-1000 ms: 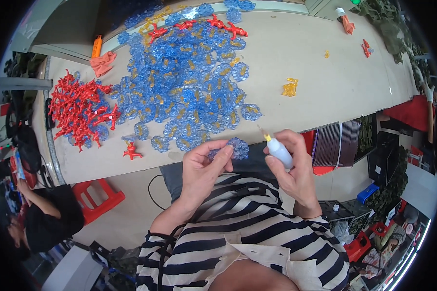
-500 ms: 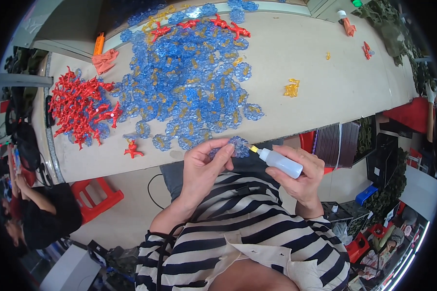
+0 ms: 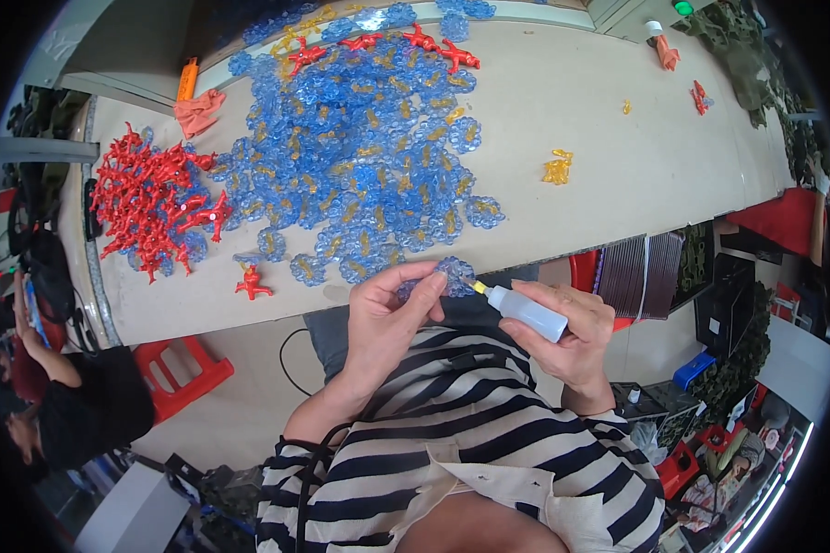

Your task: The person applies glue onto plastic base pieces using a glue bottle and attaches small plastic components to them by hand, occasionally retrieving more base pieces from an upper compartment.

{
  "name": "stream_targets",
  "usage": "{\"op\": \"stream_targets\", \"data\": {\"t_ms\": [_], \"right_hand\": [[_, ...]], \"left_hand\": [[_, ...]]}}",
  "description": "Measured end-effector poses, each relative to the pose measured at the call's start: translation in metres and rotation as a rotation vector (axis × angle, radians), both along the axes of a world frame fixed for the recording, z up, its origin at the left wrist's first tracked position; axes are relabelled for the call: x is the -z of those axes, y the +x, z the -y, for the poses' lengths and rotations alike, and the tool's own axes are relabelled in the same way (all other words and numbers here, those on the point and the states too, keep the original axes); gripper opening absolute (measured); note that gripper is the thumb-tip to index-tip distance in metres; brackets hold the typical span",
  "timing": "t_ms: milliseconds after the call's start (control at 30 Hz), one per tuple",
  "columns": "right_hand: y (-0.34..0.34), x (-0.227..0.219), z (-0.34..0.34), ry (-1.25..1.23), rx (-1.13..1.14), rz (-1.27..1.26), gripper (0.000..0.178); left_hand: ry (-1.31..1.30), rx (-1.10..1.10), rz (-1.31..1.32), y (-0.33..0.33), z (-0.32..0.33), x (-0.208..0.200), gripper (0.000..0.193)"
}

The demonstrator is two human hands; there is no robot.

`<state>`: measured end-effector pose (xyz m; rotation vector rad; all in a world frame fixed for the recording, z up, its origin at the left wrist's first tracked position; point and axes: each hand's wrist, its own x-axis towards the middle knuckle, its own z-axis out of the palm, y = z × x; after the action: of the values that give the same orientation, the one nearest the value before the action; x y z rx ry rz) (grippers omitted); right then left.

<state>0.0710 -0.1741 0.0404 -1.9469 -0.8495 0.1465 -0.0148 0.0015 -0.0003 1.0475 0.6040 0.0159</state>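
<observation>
Blue translucent piece (image 3: 444, 275) pinched in left hand (image 3: 389, 318); right hand (image 3: 567, 332) grips white squeeze bottle (image 3: 526, 311)

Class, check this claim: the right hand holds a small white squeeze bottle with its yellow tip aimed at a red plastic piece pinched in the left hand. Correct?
Not quite. In the head view, the piece pinched in the left hand is translucent blue, not red. The right hand does hold the small white squeeze bottle, tip aimed at it.

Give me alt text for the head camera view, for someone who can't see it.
A person in a striped shirt holds a clear blue plastic piece in the left hand and points the tip of a small white squeeze bottle at it with the right hand. On the table beyond lie a blue pile and a red pile.
</observation>
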Motion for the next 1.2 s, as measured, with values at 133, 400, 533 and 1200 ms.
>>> {"op": "stream_targets", "data": {"t_ms": [133, 400, 533, 1200], "right_hand": [[0.0, -0.001, -0.002, -0.026, 0.021, 0.018, 0.039], [0.001, -0.001, -0.001, -0.003, 0.012, 0.009, 0.037], [0.008, 0.008, 0.006, 0.147, 0.165, -0.111, 0.034], [0.082, 0.04, -0.005, -0.009, 0.481, 0.155, 0.017]], "left_hand": [[0.072, 0.001, -0.001, 0.0, 0.002, -0.003, 0.018], [0.091, -0.016, -0.009, 0.0, 0.001, -0.002, 0.018], [-0.054, 0.029, -0.008, 0.0, -0.003, -0.003, 0.018], [-0.134, 0.08, -0.044, 0.001, 0.0, -0.003, 0.017]]}}
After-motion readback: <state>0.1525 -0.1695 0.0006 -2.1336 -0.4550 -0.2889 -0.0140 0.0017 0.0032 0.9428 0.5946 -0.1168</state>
